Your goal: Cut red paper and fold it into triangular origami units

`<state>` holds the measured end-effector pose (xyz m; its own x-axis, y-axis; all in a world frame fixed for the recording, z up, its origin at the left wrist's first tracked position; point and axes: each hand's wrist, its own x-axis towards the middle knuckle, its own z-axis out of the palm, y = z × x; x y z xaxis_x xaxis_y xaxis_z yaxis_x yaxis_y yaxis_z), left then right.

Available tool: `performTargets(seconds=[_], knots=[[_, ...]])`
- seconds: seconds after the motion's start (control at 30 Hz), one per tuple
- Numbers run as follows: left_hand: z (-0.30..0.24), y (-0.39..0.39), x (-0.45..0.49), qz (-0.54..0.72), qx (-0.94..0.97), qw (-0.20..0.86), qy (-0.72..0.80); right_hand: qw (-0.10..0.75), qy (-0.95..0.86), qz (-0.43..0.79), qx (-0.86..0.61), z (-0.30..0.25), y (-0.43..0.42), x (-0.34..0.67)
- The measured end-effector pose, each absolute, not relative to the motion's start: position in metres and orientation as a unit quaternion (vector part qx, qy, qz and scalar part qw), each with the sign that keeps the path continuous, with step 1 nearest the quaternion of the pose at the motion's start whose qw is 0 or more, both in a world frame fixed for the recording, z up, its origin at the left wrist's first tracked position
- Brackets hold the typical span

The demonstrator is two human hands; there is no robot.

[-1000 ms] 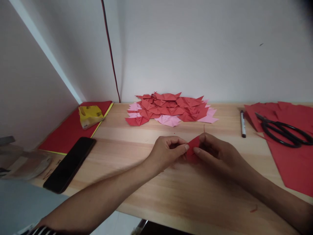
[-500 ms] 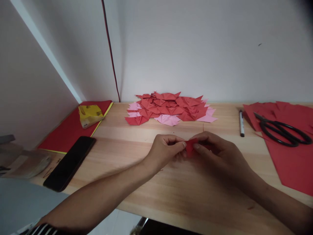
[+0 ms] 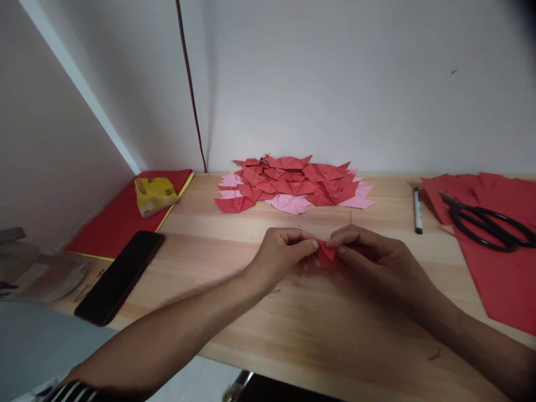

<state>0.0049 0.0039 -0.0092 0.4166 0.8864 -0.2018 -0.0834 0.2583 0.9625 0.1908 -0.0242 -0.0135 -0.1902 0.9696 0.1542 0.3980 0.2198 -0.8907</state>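
Observation:
Between my two hands, above the middle of the wooden table (image 3: 234, 245), is a small folded piece of red paper (image 3: 328, 255). My left hand (image 3: 287, 251) pinches its left side between thumb and fingers. On the right side, the thumb and forefinger of my right hand (image 3: 372, 254) grip the paper near its top edge. A pointed flap shows on the piece; its lower part is partly in shadow. Behind my hands lies a pile of folded red and pink paper pieces (image 3: 288, 178), against the wall.
On the right, black-handled scissors (image 3: 489, 223) lie on red paper sheets (image 3: 498, 279), with a marker pen (image 3: 417, 211) beside them. To the left are a phone (image 3: 121, 276), a red folder (image 3: 113, 223) and a yellow packet (image 3: 154, 195). Small red scraps (image 3: 435, 354) dot the table.
The fingers of my right hand have shifted on the red paper, and a pointed flap now shows at its front. My left hand keeps its pinch. The view has moved slightly.

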Motion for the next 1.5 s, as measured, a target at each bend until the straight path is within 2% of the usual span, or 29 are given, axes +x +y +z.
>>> performTargets(seconds=[0.7, 1.1, 1.5], knots=[[-0.012, 0.004, 0.006, 0.346, 0.529, 0.658, 0.410, 0.362, -0.739, 0.304, -0.481, -0.011, -0.027, 0.190], [-0.013, -0.005, 0.003, 0.342, 0.636, 0.525, 0.450, 0.312, -0.691, 0.358, -0.545, -0.011, -0.024, 0.189], [-0.010, -0.003, 0.006, 0.325, 0.630, 0.569, 0.417, 0.292, -0.712, 0.333, -0.545, -0.009, -0.025, 0.189]])
